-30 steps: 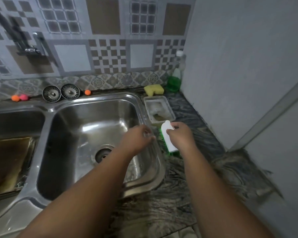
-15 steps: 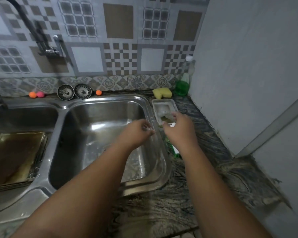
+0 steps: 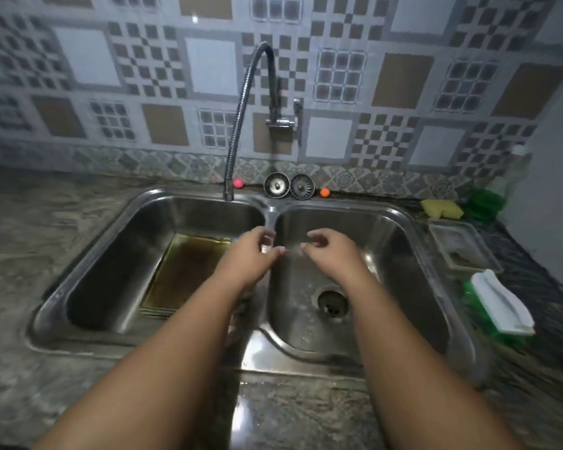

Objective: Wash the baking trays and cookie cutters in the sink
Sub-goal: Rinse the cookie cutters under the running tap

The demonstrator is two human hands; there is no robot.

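patterned tile wall [image 3: 208,66], mottled stone counter [image 3: 30,271], dim light

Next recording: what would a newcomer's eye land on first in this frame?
The left hand and right hand nearly meet, fingers loosely curled, above the divider of the steel double sink; whether the left pinches anything is too blurred to tell. A brown-stained baking tray lies in the left basin, and a white-backed green brush sits on the counter at far right.
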